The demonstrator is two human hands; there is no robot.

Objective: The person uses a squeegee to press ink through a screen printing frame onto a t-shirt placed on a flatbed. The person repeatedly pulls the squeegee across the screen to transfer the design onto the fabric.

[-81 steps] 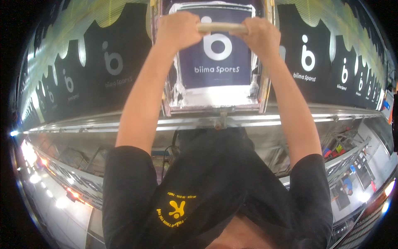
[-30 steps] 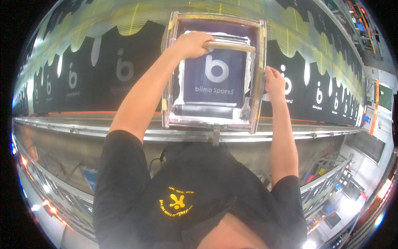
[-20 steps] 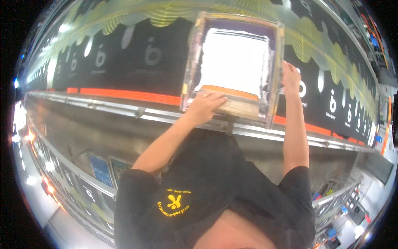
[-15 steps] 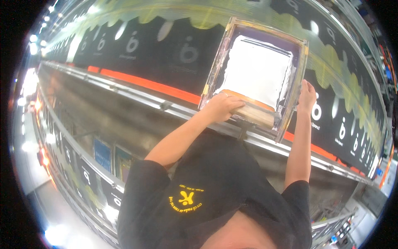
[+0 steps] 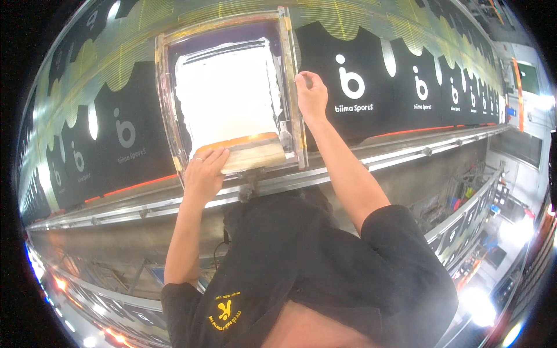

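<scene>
A printing screen frame [image 5: 162,87] rests over dark shirt pieces, its middle coated with bright white ink [image 5: 223,93]. At the frame's near end, my left hand [image 5: 206,174] is closed on a wooden squeegee [image 5: 252,156] with an orange blade, lying crosswise in the frame. My right hand [image 5: 310,95] has curled fingers at the right rail of the frame, apparently gripping its outer edge. The print beneath the screen is hidden by the ink.
Dark shirt pieces with white printed logos [image 5: 374,75] line a long, yellow-striped table [image 5: 348,14] on both sides of the frame. A metal rail [image 5: 400,148] runs along the near edge, close to my body. More racks [image 5: 464,214] and lamps show below.
My left hand brought the squeegee from the far end to the near end, leaving white ink across the screen. My right hand left the handle for the frame's right side. The view swung around.
</scene>
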